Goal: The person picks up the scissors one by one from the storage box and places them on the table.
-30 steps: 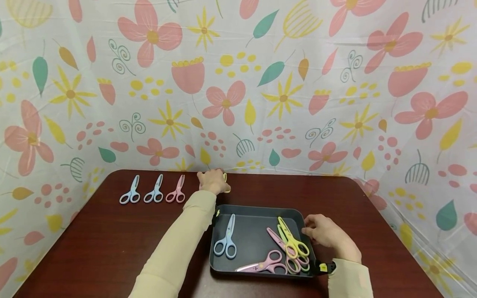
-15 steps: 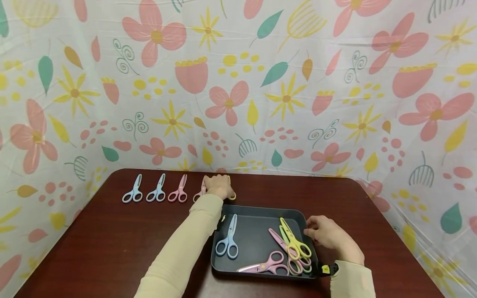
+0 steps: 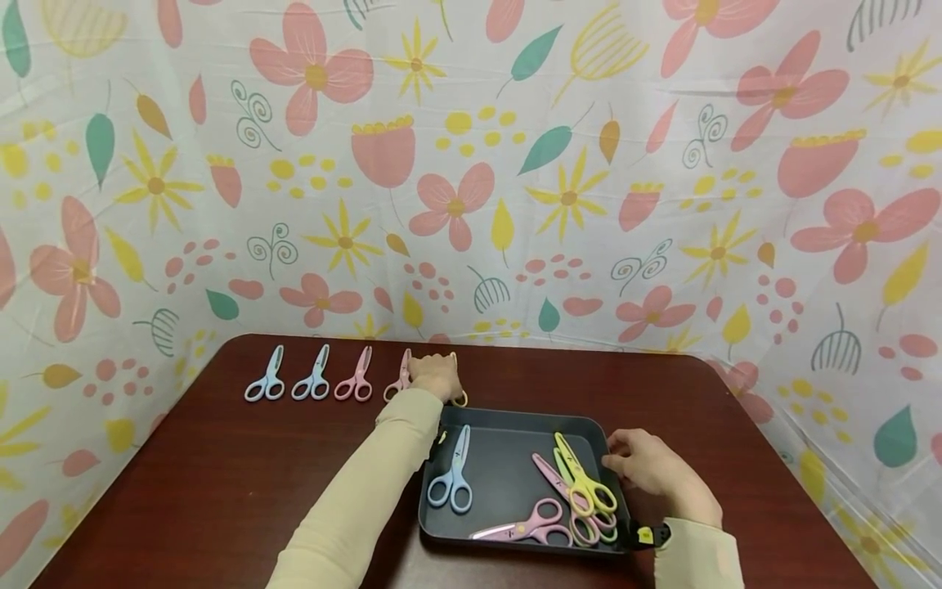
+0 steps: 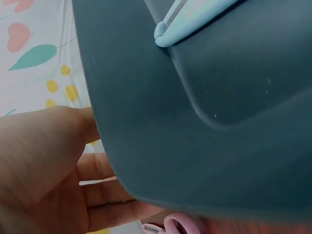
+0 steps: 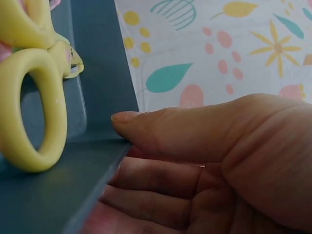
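Observation:
At the back of the table, my left hand (image 3: pixel 436 376) holds a pair of yellow scissors (image 3: pixel 460 399), mostly hidden behind the hand. In the left wrist view, the tray wall hides my fingertips. My right hand (image 3: pixel 648 465) grips the right side of a dark grey tray (image 3: pixel 515 419), thumb on the rim and fingers outside it. Inside the tray lie blue scissors (image 3: pixel 452 478), pink scissors (image 3: pixel 526 525), and a pile at the right with yellow scissors (image 3: pixel 584 478) on top of pink and green ones.
A row along the back left of the table (image 3: pixel 221 474) has two blue scissors (image 3: pixel 266 380) and two pink scissors (image 3: pixel 355 383), the last partly covered by my left hand. A flower-printed curtain (image 3: pixel 471 164) stands right behind the table.
My left hand has shifted slightly right with the yellow scissors, uncovering more of the second pink pair. My right hand stays on the tray. The head view has moved a little.

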A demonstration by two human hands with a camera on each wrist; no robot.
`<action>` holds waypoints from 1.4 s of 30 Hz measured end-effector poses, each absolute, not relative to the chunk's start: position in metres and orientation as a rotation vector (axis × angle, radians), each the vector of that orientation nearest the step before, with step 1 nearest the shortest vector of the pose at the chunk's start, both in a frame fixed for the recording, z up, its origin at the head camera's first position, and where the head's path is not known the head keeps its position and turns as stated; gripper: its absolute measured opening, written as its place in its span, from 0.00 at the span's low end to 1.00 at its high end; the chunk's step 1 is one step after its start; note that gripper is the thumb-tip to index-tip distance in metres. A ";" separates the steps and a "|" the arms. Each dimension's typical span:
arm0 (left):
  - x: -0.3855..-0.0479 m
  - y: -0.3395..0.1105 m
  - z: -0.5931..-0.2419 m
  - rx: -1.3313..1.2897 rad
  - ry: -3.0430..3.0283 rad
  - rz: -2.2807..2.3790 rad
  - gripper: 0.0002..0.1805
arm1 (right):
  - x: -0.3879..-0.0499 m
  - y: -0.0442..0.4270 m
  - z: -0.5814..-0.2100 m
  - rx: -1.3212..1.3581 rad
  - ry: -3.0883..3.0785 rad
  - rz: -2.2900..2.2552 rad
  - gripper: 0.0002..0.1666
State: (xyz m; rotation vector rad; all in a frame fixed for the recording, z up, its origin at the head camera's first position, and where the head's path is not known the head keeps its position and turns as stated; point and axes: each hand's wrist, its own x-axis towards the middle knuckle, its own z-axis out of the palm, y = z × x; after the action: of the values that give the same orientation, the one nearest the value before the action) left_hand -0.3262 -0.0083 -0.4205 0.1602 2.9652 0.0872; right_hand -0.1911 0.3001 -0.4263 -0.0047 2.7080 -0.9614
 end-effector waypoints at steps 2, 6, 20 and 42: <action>-0.324 -0.010 -0.419 0.171 2.958 0.091 0.21 | -0.191 0.300 -0.427 -0.003 2.700 -0.972 0.14; -0.324 -0.013 -0.420 0.187 2.950 0.094 0.18 | -0.190 0.300 -0.428 -0.008 2.691 -0.989 0.13; -0.325 -0.014 -0.423 0.128 2.914 0.161 0.16 | -0.190 0.299 -0.426 -0.050 2.700 -0.969 0.15; -0.315 -0.029 -0.401 0.221 2.915 0.264 0.27 | -0.189 0.302 -0.424 -0.034 2.715 -0.936 0.16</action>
State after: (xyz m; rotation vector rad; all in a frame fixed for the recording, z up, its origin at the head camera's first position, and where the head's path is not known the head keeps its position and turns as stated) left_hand -0.3147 -0.0287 -0.4013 0.2213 2.9147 0.2637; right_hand -0.1888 0.3024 -0.4236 -0.0339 2.7145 -0.9360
